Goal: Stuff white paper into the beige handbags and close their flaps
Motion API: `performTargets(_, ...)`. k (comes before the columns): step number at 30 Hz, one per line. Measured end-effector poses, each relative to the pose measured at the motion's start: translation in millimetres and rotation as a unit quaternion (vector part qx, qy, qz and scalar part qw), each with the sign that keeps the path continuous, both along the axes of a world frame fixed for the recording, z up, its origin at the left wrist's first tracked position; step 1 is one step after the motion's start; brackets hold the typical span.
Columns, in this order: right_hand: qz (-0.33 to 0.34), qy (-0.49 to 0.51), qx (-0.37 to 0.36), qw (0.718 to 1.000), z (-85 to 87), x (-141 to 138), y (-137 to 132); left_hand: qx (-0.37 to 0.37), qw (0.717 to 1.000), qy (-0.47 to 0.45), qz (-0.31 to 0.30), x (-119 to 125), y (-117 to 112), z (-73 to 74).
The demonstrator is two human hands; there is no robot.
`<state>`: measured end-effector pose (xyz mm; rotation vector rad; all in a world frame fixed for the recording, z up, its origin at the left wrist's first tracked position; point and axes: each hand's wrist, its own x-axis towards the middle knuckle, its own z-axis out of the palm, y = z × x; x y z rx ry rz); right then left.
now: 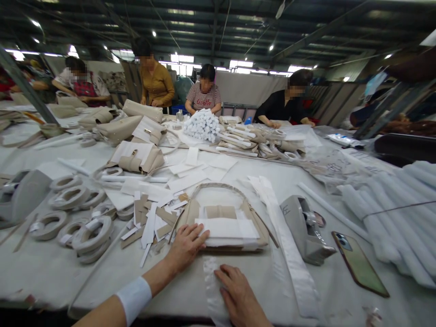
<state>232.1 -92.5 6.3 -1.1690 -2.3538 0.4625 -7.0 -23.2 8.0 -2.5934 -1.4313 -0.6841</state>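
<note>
A beige handbag (pixel 260 222) lies flat on the table before me, its handle (pixel 221 185) arched toward the far side. White paper (pixel 231 228) covers part of its front. My left hand (pixel 188 245) rests on the bag's near left corner, fingers stretched out over the edge of the paper. Nearer to me, my right hand (pixel 236 290) lies on the table, fingers apart and slightly bent. Its fingertips touch a thin translucent strip (pixel 211 277) that runs from under the bag's near edge toward me.
Right of the bag are a long white strip (pixel 286 254), a tape dispenser (pixel 306 231), a phone (pixel 361 263) and bundled white foam rolls (pixel 391 218). Card scraps (pixel 153 222) and coiled straps (pixel 91 236) lie left. Finished-looking bags (pixel 136 156) and several people stand beyond.
</note>
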Motion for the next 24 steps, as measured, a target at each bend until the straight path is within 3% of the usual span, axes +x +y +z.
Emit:
performTargets(4,0.02,-0.061,-0.024,0.998,-9.3,4,-10,0.004,0.999,0.032,-0.002,-3,0,-2.0)
performTargets(8,-0.048,-0.081,-0.112,0.989,-3.5,-12,-11,-0.015,0.996,0.09,-0.019,-9,1,-4.4)
performTargets(10,-0.08,-0.059,-0.123,0.987,-0.3,-19,-8,-0.021,0.993,0.113,-0.025,-10,2,-5.0)
performTargets(13,-0.089,-0.017,-0.089,0.992,-1.8,-25,-4,-0.016,0.991,0.13,-0.026,-11,3,-5.1)
performTargets(18,-0.001,0.039,-0.006,0.999,-9.4,-40,-2,-0.008,0.987,0.156,-0.027,-9,5,-4.9)
performTargets(24,0.022,-0.038,0.08,0.996,-4.6,-61,-1,-0.02,0.982,0.183,-0.05,-12,17,3.0)
